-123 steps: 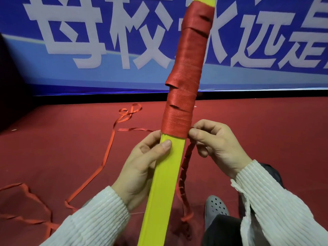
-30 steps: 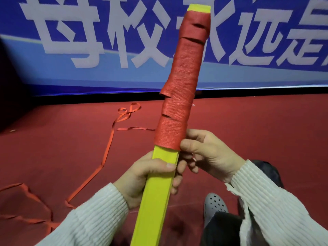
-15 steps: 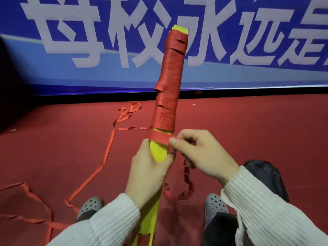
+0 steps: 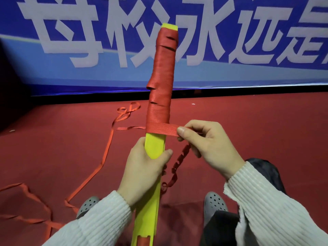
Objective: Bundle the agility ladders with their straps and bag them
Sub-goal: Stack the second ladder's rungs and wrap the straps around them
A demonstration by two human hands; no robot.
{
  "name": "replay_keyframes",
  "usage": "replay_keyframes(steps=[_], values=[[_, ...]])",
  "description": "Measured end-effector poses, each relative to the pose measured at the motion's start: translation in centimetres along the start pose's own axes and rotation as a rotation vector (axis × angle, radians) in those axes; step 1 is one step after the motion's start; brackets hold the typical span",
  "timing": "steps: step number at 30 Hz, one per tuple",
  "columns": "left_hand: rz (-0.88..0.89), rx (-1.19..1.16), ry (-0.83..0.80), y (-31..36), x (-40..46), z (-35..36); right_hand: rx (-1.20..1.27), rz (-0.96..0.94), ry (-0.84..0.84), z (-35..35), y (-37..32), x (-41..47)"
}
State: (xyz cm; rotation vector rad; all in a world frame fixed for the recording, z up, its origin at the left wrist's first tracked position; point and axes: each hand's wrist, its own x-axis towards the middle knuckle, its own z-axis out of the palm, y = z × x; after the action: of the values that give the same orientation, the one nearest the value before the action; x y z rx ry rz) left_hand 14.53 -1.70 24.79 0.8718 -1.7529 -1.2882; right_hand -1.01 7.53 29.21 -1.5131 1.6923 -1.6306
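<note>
Red carpet (image 4: 230,121) covers the floor, and a blue banner (image 4: 71,71) with large white characters runs along its far edge. A person sits on the carpet in grey clogs (image 4: 214,204), holding a stack of yellow ladder rungs (image 4: 155,146) upright between the knees. The left hand (image 4: 143,167) grips the stack just below the wrapping, fingers and thumb curled round it. The right hand (image 4: 209,144) pinches the flat red strap (image 4: 162,130) between thumb and forefinger, drawing it taut to the right of the stack. Above that turn, red webbing (image 4: 163,73) already binds the rungs almost to the top. The rungs look stiff and light, best held on the bare yellow part. The strap is soft and limp, likely to slacken unless kept under tension. More loose strap trails across the carpet towards its left edge (image 4: 106,153). Open carpet lies on both sides, leaving plenty of room to swing each turn.
</note>
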Motion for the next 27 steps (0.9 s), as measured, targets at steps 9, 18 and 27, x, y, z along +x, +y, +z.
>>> replay_keyframes(steps=[9,18,27], values=[[-0.196,-0.543,-0.696,1.8,-1.7,-0.9,0.486,0.178,-0.323,-0.6,0.8,0.1],[0.048,-0.168,-0.355,0.6,-1.6,0.7,0.281,0.126,0.014,0.4,0.3,0.1],[0.023,-0.213,-0.139,0.5,-0.7,-0.4,0.076,0.059,0.087,-0.9,-0.4,0.6]])
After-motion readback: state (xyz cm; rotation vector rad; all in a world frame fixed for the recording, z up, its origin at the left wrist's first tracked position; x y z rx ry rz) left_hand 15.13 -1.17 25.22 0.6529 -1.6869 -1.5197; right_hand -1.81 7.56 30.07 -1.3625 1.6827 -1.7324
